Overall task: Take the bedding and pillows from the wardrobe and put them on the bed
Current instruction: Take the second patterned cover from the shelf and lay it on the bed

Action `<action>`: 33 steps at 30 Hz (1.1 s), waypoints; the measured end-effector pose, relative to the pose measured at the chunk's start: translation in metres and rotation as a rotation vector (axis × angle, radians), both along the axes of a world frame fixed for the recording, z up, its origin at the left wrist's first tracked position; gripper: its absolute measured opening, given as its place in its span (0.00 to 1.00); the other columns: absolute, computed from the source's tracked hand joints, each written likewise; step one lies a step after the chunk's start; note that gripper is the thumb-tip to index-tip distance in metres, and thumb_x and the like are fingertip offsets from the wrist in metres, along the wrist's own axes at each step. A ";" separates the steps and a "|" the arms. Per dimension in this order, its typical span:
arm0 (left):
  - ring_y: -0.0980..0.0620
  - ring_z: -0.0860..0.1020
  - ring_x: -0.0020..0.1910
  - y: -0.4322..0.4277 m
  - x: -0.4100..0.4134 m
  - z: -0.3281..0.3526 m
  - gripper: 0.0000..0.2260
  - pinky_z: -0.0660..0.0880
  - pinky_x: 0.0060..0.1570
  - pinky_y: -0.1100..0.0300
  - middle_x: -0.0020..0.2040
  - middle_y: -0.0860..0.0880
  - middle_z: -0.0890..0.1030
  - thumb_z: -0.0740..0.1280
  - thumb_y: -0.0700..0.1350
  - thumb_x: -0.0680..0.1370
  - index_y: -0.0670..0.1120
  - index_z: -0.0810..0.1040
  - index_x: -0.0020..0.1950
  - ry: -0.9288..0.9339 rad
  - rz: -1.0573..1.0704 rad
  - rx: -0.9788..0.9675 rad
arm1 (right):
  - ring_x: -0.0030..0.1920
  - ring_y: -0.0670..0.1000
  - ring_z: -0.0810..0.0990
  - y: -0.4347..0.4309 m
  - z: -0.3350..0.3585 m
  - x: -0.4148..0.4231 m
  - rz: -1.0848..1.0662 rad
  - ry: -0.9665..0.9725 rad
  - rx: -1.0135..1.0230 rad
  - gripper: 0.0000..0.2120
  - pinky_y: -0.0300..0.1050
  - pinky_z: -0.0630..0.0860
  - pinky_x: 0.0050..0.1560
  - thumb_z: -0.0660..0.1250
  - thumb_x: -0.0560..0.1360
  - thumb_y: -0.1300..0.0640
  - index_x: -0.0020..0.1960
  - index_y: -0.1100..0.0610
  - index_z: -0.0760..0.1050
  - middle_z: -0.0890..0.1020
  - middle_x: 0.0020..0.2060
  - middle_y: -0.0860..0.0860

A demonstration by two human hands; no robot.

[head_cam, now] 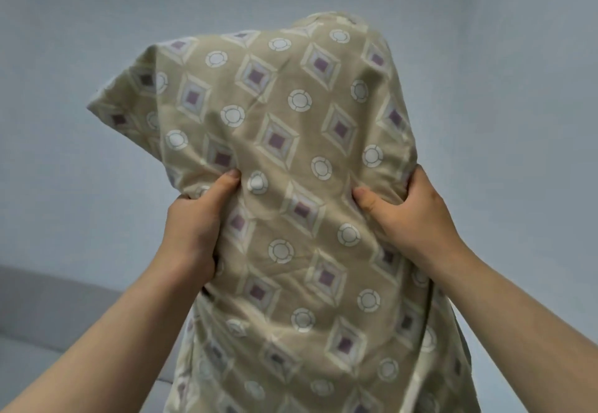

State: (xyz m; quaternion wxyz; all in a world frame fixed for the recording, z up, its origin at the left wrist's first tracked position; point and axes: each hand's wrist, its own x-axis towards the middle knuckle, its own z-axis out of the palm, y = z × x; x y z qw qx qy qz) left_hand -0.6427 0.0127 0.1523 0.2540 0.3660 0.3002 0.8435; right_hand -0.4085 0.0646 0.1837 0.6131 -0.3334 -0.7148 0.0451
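A tan pillow (291,141) printed with purple diamonds and white circles fills the middle of the head view, held upright in the air in front of me. My left hand (194,225) grips its left side, thumb pressed into the fabric. My right hand (411,215) clamps its right edge at about the same height. The pillowcase hangs loose below my hands and runs out of the bottom of the frame. The wardrobe is out of sight.
A pale blue-grey wall (517,121) is behind the pillow. A grey padded surface (48,315), perhaps the headboard or bed edge, lies low at the left.
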 end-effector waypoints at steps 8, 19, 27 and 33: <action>0.49 0.85 0.44 0.025 -0.094 -0.032 0.12 0.79 0.45 0.56 0.44 0.48 0.86 0.75 0.52 0.69 0.47 0.82 0.47 0.025 0.290 -0.126 | 0.46 0.47 0.73 0.088 -0.040 -0.115 0.276 0.054 -0.111 0.27 0.40 0.68 0.43 0.73 0.66 0.40 0.54 0.51 0.63 0.70 0.42 0.37; 0.43 0.83 0.45 0.098 -0.156 -0.122 0.16 0.78 0.51 0.48 0.46 0.43 0.85 0.76 0.55 0.67 0.47 0.80 0.47 -0.155 0.541 -0.373 | 0.46 0.47 0.75 0.225 -0.117 -0.228 0.601 -0.026 -0.293 0.32 0.39 0.69 0.40 0.72 0.67 0.41 0.61 0.53 0.61 0.71 0.43 0.38; 0.43 0.83 0.50 0.096 -0.238 -0.170 0.32 0.76 0.57 0.45 0.50 0.46 0.86 0.77 0.59 0.61 0.47 0.79 0.61 -0.201 0.636 -0.455 | 0.47 0.50 0.74 0.262 -0.161 -0.355 0.776 -0.152 -0.403 0.30 0.43 0.68 0.45 0.72 0.69 0.42 0.61 0.56 0.63 0.73 0.46 0.44; 0.45 0.84 0.50 0.091 -0.325 -0.205 0.19 0.78 0.55 0.49 0.49 0.44 0.86 0.76 0.53 0.68 0.43 0.82 0.55 -0.140 0.739 -0.544 | 0.46 0.50 0.73 0.273 -0.194 -0.478 0.846 -0.259 -0.446 0.29 0.43 0.67 0.45 0.71 0.70 0.43 0.60 0.56 0.62 0.73 0.47 0.46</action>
